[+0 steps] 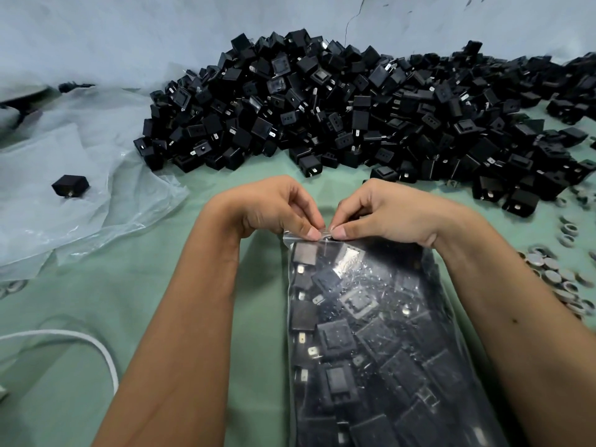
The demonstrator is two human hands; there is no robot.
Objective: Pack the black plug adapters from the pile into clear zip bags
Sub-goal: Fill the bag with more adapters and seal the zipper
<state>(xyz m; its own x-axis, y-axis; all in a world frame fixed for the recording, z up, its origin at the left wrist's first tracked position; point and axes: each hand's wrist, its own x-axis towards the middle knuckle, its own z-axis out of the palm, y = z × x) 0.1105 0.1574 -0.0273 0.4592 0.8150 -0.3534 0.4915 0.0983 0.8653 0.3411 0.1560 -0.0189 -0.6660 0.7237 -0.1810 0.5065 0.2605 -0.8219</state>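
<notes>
Green table (pixel 96 317) carries a big pile (pixel 354 117) unpacked; one zip bag (pixel 371 333) is full. Left hand (pixel 274 208) and right hand (pixel 380 211) pinch its seal; each grip closed there.

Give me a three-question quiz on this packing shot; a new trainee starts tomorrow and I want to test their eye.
1. True or false: both hands pinch the top edge of the zip bag.
2. Where does the lone adapter lie? A) on the loose clear plastic sheet B) inside the bag C) on the white cord
3. Fill in: the small grey rings lie on the person's ____ side.

Key: 1 true, left hand and right hand pinch it side by side. 2 A. 3 right.
</notes>
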